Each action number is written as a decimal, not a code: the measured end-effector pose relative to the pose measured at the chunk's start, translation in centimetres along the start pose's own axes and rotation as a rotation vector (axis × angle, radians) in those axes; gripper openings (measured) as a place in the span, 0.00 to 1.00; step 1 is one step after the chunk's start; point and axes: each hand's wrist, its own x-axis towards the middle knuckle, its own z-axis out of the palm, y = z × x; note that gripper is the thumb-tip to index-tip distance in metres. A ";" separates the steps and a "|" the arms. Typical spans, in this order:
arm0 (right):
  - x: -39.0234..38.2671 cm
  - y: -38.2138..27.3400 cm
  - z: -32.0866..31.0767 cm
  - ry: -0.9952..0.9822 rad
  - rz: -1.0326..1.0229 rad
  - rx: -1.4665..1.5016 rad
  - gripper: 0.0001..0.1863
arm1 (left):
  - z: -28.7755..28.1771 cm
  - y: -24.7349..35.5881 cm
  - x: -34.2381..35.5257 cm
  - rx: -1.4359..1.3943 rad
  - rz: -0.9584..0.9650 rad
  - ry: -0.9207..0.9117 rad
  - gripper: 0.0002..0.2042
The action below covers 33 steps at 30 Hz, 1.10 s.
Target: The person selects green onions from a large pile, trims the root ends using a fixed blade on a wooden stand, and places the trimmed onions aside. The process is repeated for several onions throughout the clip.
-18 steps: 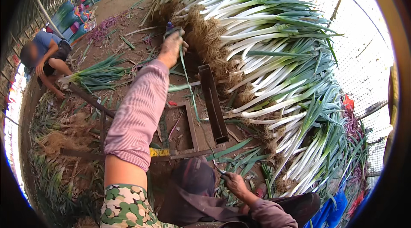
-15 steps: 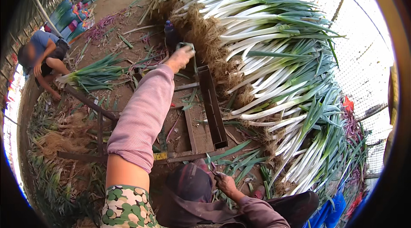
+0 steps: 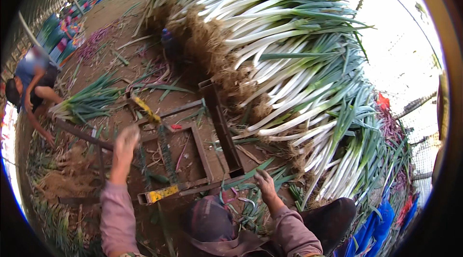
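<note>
My left hand is over the left side of a rusty metal frame, beside a dark bar. It is smeared by motion, so its fingers and anything in them do not show clearly. My right hand hovers above cut green leaves near my knee, its fingers curled; what they hold, if anything, cannot be made out. The frame has yellow-marked ends and a long rusty channel on its right. Dark green strips run across it. Further right lies a large heap of leeks, roots toward the frame.
At far left a person crouches beside a small pile of leeks. A dark blue-capped bottle stands near the heap's roots. Leaf scraps litter the soil, and blue plastic lies at lower right. Mesh netting borders the right side.
My left hand has drawn back from beside the bottle to the frame's left side. My right hand has risen slightly. The view has shifted, and more of the frame now shows.
</note>
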 end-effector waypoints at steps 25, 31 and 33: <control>9.4 -13.8 10.5 -0.137 -0.250 -0.663 0.19 | 9.7 -17.0 -6.1 -0.363 -0.488 -0.175 0.12; 5.7 -24.2 -3.4 -0.194 -0.252 -0.852 0.11 | 5.1 -17.1 -6.1 -0.045 -0.203 0.112 0.14; 5.7 -24.3 -12.0 0.004 -0.280 -0.703 0.16 | 0.4 -15.8 -6.5 0.073 -0.046 0.279 0.15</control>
